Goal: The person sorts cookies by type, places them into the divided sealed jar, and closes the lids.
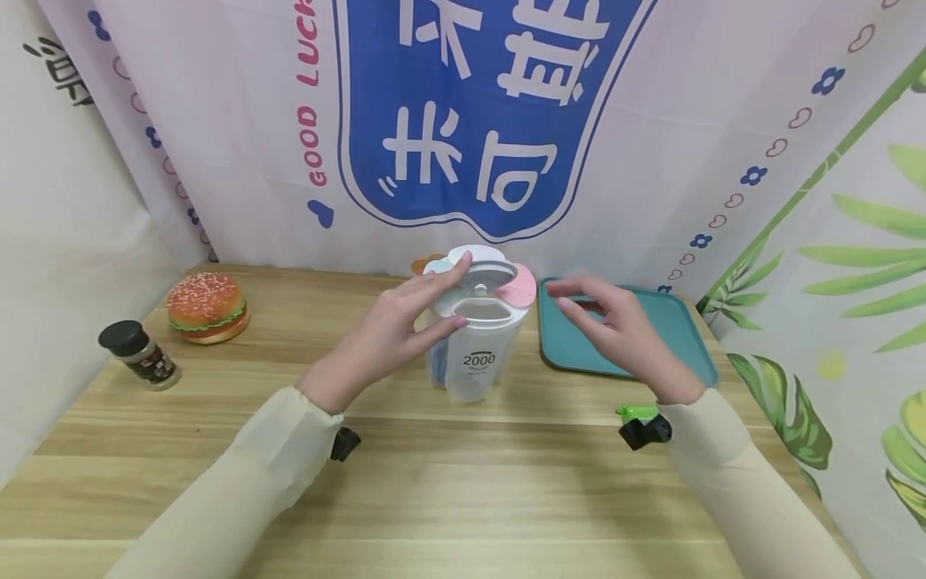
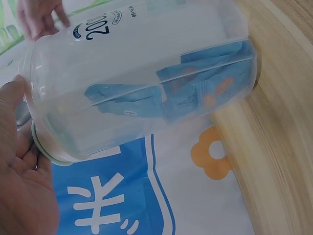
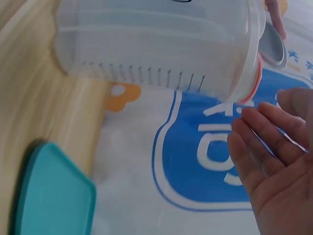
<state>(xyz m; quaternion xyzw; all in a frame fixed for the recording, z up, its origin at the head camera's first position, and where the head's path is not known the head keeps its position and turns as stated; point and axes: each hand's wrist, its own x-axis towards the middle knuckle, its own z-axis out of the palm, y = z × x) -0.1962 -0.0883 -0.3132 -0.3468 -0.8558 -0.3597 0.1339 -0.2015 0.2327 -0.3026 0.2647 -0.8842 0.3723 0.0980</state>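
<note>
A clear plastic storage container (image 1: 473, 362) marked 2000 stands upright on the wooden table, its round lid (image 1: 515, 283) carrying coloured flaps and a grey handle. My left hand (image 1: 394, 322) holds the lid's left side, thumb toward me and fingers reaching across the far side. Through the wall, the left wrist view shows blue packets (image 2: 195, 88) inside. My right hand (image 1: 604, 318) hovers just right of the lid, apart from it, fingers loosely bent and holding nothing. In the right wrist view that hand (image 3: 274, 152) faces the container's lid end.
A teal tray (image 1: 673, 326) lies at the back right. Near my right wrist is a small green packet (image 1: 637, 413). On the left sit a toy hamburger (image 1: 207, 307) and a black-capped seasoning jar (image 1: 141, 354). A printed curtain (image 1: 275, 217) hangs behind the table.
</note>
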